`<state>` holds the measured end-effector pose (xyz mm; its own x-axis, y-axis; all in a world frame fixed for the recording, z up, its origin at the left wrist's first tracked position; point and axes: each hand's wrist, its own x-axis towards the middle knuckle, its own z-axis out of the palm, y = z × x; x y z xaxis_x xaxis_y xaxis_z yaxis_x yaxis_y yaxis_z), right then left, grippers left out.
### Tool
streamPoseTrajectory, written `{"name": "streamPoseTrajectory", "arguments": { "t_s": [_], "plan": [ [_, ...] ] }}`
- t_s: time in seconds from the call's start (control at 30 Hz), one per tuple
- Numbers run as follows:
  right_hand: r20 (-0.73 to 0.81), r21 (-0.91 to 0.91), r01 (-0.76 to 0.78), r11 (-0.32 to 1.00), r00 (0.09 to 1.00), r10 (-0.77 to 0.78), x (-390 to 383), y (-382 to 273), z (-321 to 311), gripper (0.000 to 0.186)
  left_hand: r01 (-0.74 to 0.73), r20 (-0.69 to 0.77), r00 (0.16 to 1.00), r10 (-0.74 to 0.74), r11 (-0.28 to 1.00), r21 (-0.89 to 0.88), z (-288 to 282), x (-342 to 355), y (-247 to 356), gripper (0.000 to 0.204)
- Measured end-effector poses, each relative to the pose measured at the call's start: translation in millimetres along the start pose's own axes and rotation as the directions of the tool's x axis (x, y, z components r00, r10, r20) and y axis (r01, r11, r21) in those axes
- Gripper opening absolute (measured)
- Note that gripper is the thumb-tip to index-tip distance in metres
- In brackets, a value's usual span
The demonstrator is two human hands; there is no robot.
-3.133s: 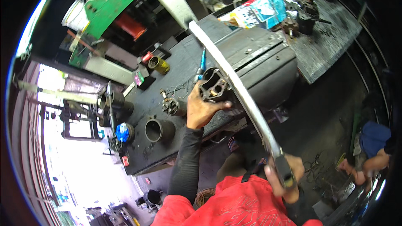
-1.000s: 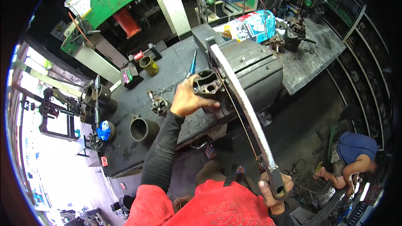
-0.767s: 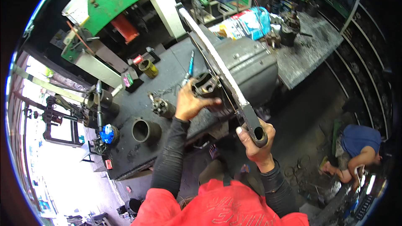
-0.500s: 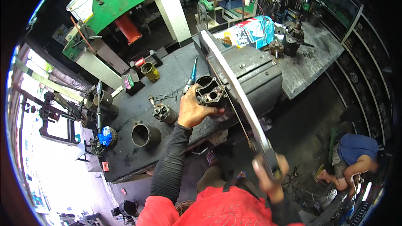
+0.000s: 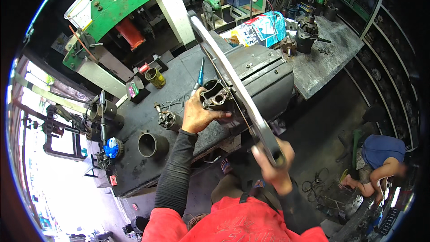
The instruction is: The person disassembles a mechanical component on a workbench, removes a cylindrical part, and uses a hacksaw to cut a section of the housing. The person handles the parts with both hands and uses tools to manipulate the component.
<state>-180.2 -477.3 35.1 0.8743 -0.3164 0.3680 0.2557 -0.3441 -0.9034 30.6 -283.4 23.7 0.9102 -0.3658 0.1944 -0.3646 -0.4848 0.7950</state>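
My left hand (image 5: 197, 113) is wrapped round the near left side of a cast metal housing (image 5: 217, 98), thumb stretched along its front. Round and shaped openings show in the housing's upper face. In my right hand (image 5: 282, 177) is the handle of a hacksaw (image 5: 237, 81) with a silver frame; motion blurs the fingers. The saw slants from near right to far left, its thin blade along the housing's right side. The frame partly hides that side, so I cannot tell how deep the blade sits. A blue-handled tool (image 5: 200, 72) lies just beyond my left hand.
On the dark workbench (image 5: 130, 166) stand a metal cylinder (image 5: 153, 145), a round part with a fitting (image 5: 168, 119) and a yellow can (image 5: 155, 78). A large grey metal block (image 5: 268, 78) is right of the saw. A crouching person (image 5: 380, 157) is at the lower right.
The hacksaw has slid forward, away from me, with my right hand following. My left hand keeps its hold on the housing. The whole view has shifted slightly.
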Motion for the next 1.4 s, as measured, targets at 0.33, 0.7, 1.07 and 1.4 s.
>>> {"name": "streamPoseTrajectory", "arguments": {
  "t_s": [0.33,0.7,1.07,1.4],
  "plan": [
    [-0.037,0.047,-0.030,0.998,0.999,0.032,-56.7,-49.2,-39.1,0.013,0.060,0.090,0.995,-0.048,0.990,-0.128,2.1,3.4,-10.5,0.088],
    [-0.073,0.121,0.036,0.992,0.997,-0.027,-62.6,-36.5,-41.5,0.016,0.021,0.091,0.996,-0.012,0.995,-0.096,-2.7,3.1,-3.6,0.084],
    [0.006,0.032,-0.068,0.997,0.998,0.068,-31.5,-15.3,-22.1,0.020,0.089,0.147,0.986,-0.075,0.992,-0.088,-5.6,7.3,-6.0,0.091],
    [-0.010,0.180,0.040,0.983,0.999,-0.039,9.3,12.5,7.0,0.024,0.098,0.053,0.993,-0.103,0.990,0.099,-1.8,1.9,-8.1,0.107]
  ]
}}
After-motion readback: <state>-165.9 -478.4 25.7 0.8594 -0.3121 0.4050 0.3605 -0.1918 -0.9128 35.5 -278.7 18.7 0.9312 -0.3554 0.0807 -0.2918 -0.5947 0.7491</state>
